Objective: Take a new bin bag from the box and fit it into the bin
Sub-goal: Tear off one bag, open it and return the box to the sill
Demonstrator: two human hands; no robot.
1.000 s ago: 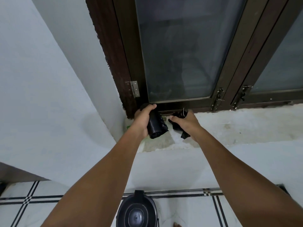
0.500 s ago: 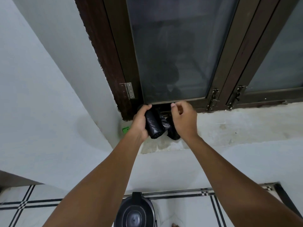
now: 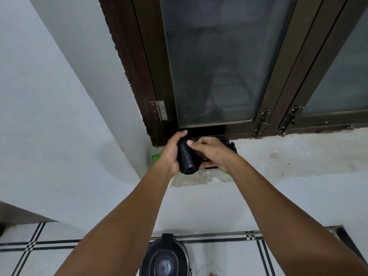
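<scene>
Above the windowsill corner, my left hand [image 3: 171, 154] grips a black roll of bin bags [image 3: 187, 158], held roughly upright. My right hand [image 3: 211, 152] is closed on the loose black bag [image 3: 230, 145] that trails from the roll, with its thumb pressed against the roll's top. A small white box with a green label [image 3: 155, 156] stands in the sill's corner, mostly hidden behind my left wrist. The dark bin [image 3: 164, 257], its lid closed, stands on the floor directly below between my forearms.
A concrete windowsill [image 3: 288, 156] runs to the right under a dark-framed window [image 3: 215, 66] with metal latches [image 3: 262, 121]. White walls meet at the left. The floor [image 3: 229, 255] is white tile with black stripes.
My right hand has shifted left and lower, coming over the roll with its thumb on top. The loose bag now bunches behind that hand. The view has drifted slightly.
</scene>
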